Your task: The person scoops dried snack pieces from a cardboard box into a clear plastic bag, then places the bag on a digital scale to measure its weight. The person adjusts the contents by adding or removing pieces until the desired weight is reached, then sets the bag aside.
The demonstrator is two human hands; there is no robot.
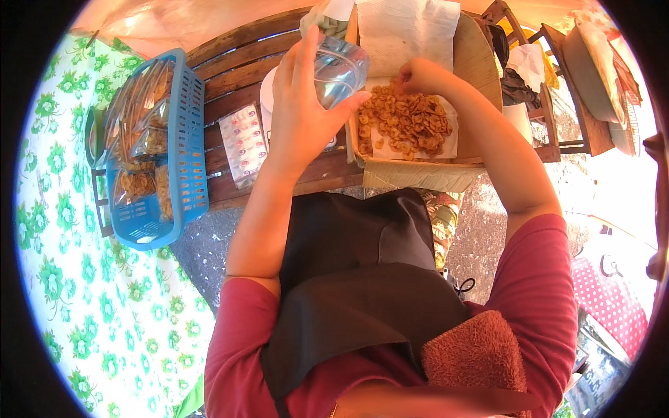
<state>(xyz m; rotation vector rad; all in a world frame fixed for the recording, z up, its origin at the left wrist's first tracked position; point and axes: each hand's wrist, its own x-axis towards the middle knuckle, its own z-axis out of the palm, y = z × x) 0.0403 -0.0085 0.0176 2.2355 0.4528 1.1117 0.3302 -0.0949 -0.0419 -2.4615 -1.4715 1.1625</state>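
My left hand is raised, with a clear plastic pouch between its thumb and long, extended fingers. The pouch shines, and I see no chips in it. Part of it is hidden behind the hand. Below and behind that hand shows the edge of a white round object, mostly covered. My right hand reaches into a cardboard box from the right, its bunched fingertips on brown chips, likely banana chips. The chips lie heaped on white paper lining the box.
A blue plastic basket of filled clear packs stands left on the slatted wooden table. A printed packet lies beside it. Paper towel covers the box's back. A wooden rack and a basin are at right.
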